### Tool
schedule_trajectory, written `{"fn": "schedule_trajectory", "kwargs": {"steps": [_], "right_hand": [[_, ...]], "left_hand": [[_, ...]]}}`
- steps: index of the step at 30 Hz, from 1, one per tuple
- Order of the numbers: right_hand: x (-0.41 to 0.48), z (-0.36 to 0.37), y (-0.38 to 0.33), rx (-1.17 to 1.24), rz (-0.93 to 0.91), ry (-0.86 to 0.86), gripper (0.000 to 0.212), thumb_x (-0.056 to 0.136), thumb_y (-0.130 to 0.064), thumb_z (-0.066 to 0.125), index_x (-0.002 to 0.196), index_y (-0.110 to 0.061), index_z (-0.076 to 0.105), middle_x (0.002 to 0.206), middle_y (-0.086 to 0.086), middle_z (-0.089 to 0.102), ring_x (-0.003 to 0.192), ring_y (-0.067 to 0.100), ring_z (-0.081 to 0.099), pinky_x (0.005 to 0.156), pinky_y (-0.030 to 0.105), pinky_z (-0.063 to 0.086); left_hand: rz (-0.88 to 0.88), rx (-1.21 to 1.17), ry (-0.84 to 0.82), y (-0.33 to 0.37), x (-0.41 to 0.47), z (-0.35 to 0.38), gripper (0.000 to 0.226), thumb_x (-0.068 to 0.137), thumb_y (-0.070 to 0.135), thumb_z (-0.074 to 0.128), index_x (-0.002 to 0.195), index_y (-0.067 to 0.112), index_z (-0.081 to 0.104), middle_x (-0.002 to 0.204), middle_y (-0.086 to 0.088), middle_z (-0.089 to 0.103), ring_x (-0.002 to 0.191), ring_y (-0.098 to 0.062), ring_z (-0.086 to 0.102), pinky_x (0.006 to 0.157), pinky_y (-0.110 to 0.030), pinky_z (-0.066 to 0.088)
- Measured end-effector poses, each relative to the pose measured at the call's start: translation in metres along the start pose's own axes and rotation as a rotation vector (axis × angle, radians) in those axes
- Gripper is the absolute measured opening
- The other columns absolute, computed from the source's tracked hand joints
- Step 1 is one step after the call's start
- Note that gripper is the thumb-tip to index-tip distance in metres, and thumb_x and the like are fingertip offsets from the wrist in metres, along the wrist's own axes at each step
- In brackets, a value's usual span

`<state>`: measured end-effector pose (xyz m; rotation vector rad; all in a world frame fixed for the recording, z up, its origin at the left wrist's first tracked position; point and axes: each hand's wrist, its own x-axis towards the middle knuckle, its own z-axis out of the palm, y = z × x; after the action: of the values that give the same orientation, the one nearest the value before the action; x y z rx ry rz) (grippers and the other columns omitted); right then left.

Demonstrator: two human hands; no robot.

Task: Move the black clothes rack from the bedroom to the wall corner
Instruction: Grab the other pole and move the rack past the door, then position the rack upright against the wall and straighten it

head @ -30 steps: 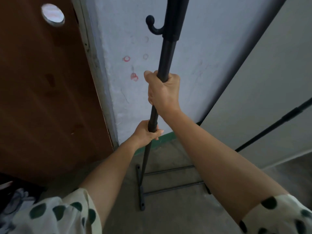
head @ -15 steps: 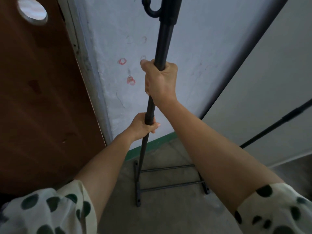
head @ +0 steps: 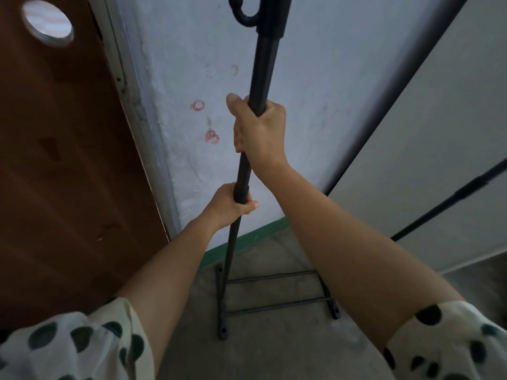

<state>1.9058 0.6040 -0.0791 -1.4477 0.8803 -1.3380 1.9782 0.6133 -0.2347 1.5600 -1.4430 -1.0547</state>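
The black clothes rack (head: 264, 64) stands in front of me with its near upright pole running from the floor to the top edge of the view. A hook sticks out to the left near the top. My right hand (head: 259, 127) is wrapped around the pole higher up. My left hand (head: 230, 202) grips the same pole lower down, at a joint. The rack's base (head: 274, 305) with two thin crossbars rests on the concrete floor. Its second upright (head: 450, 198) slants along the right wall.
A brown wooden door (head: 63, 174) with a round silver fitting fills the left side. A pale wall (head: 315, 78) with red scribbles and a green skirting strip (head: 247, 239) lies straight ahead. A grey wall (head: 439, 133) meets it at a corner on the right.
The rack's base has shifted away from me toward the wall and skirting. Both hands keep the same grip on the pole.
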Motion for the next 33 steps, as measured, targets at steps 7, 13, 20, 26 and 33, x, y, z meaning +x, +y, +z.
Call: {"fn": "schedule_trajectory", "kwargs": {"steps": [7, 13, 20, 26, 33], "right_hand": [[-0.009, -0.012, -0.007, -0.223, -0.055, -0.056, 0.024, 0.093, -0.028, 0.061, 0.084, -0.008, 0.054, 0.069, 0.006, 0.058, 0.064, 0.016, 0.058, 0.071, 0.045, 0.056], [-0.021, -0.041, -0.019, -0.530, 0.012, -0.179, 0.038, 0.092, -0.047, 0.057, 0.105, -0.012, 0.050, 0.082, -0.003, 0.058, 0.069, 0.006, 0.054, 0.060, 0.019, 0.043], [-0.054, -0.096, -0.048, -0.604, 0.043, -0.136, 0.046, 0.092, -0.052, 0.053, 0.117, -0.014, 0.052, 0.098, 0.001, 0.063, 0.085, 0.008, 0.058, 0.064, 0.020, 0.042], [-0.077, -0.176, -0.071, -0.692, 0.030, -0.014, 0.038, 0.093, -0.047, 0.055, 0.111, -0.014, 0.056, 0.090, -0.001, 0.064, 0.080, 0.009, 0.058, 0.067, 0.024, 0.046], [-0.096, -0.317, -0.069, -0.762, 0.111, 0.166, 0.020, 0.091, -0.026, 0.061, 0.102, -0.010, 0.060, 0.092, 0.002, 0.064, 0.084, 0.017, 0.059, 0.065, 0.020, 0.044]], "left_hand": [[-0.076, 0.167, 0.030, 0.017, -0.017, -0.005, 0.052, 0.071, 0.045, 0.075, 0.113, 0.023, 0.053, 0.104, 0.009, 0.055, 0.095, -0.014, 0.054, 0.080, -0.029, 0.044], [-0.142, 0.400, 0.066, 0.036, -0.050, -0.010, 0.048, 0.079, 0.047, 0.067, 0.109, 0.011, 0.056, 0.100, -0.001, 0.060, 0.091, -0.021, 0.058, 0.070, -0.026, 0.042], [0.013, 0.381, 0.011, 0.082, -0.089, 0.023, 0.031, 0.082, 0.041, 0.063, 0.074, 0.013, 0.053, 0.076, -0.006, 0.053, 0.073, -0.024, 0.058, 0.063, -0.023, 0.041], [0.166, 0.329, -0.071, 0.132, -0.084, 0.091, 0.043, 0.079, 0.042, 0.067, 0.107, 0.009, 0.065, 0.103, -0.001, 0.068, 0.087, -0.012, 0.058, 0.079, -0.024, 0.043], [0.213, 0.245, -0.200, 0.182, -0.062, 0.200, 0.028, 0.079, 0.029, 0.069, 0.096, 0.006, 0.068, 0.100, -0.007, 0.071, 0.094, -0.019, 0.065, 0.079, -0.025, 0.047]]}}
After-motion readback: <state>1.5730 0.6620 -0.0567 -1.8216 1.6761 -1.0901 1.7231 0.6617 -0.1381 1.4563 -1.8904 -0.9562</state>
